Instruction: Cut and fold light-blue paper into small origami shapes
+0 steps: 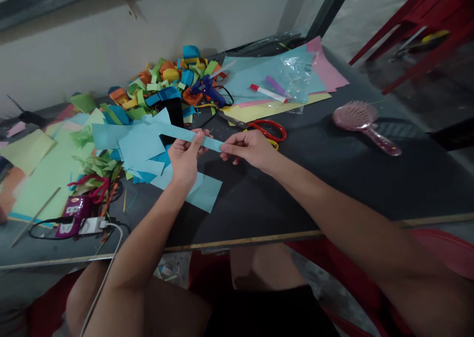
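A narrow light-blue paper strip (177,131) is stretched between my two hands above the dark table. My left hand (186,155) pinches it near its middle, thumb on top. At the strip's right end, my right hand (247,149) grips it between thumb and fingers. Just behind my right hand lie scissors (267,127) with red and yellow handles. Light-blue paper pieces (142,143) are scattered left of my left hand, and another blue sheet (205,193) lies partly under my left wrist.
Folded paper pieces in several colours (170,75) are heaped against the wall, beside a blue glue gun (209,89). A hairbrush (365,125) lies at right. Markers (268,93) rest on coloured sheets (248,75). A purple power strip (76,213) with cables sits at front left.
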A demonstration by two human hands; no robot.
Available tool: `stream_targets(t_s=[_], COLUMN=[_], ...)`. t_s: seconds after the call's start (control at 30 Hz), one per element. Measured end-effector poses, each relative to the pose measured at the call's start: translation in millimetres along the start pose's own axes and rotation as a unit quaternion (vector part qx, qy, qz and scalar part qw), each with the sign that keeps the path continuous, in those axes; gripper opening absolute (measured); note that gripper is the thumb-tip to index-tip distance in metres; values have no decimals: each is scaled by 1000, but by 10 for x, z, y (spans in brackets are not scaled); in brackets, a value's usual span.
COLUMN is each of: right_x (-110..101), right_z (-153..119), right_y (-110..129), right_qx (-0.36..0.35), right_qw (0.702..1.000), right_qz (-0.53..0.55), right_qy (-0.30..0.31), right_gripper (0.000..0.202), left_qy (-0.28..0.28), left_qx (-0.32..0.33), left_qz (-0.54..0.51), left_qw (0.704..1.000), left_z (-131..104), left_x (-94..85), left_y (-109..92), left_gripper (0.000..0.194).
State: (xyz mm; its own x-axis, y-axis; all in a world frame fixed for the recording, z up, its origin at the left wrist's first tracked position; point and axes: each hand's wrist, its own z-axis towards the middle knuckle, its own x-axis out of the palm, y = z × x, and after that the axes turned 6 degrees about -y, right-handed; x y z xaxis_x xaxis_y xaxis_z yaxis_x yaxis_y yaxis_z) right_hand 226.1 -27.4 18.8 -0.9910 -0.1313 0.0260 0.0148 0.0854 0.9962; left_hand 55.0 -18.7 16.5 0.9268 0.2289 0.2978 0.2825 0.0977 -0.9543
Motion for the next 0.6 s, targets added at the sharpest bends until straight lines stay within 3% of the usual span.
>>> stream_targets(t_s=[0.17, 0.27, 0.43, 0.6], right_x=[-95, -166, -240, -207], right_z=[109, 164, 196, 197], right_y=[-70, -91, -41, -18], right_qx=[-13, -8, 0, -43], right_qw=[993, 991, 986, 987], right_qz=[38, 56, 64, 43], right_qy=[-108, -118, -156, -147], right_gripper=[43, 41, 34, 38], left_qy=[5, 10, -8, 4], left_qx=[-39, -46, 0, 7], left_qz=[-16, -8, 32, 41], left_qw=[999, 999, 999, 999], left_z=[83, 149, 278, 411], left_x=[-41, -91, -176, -284], left_y=[-90, -101, -64, -162], left_gripper=[34, 33, 36, 36])
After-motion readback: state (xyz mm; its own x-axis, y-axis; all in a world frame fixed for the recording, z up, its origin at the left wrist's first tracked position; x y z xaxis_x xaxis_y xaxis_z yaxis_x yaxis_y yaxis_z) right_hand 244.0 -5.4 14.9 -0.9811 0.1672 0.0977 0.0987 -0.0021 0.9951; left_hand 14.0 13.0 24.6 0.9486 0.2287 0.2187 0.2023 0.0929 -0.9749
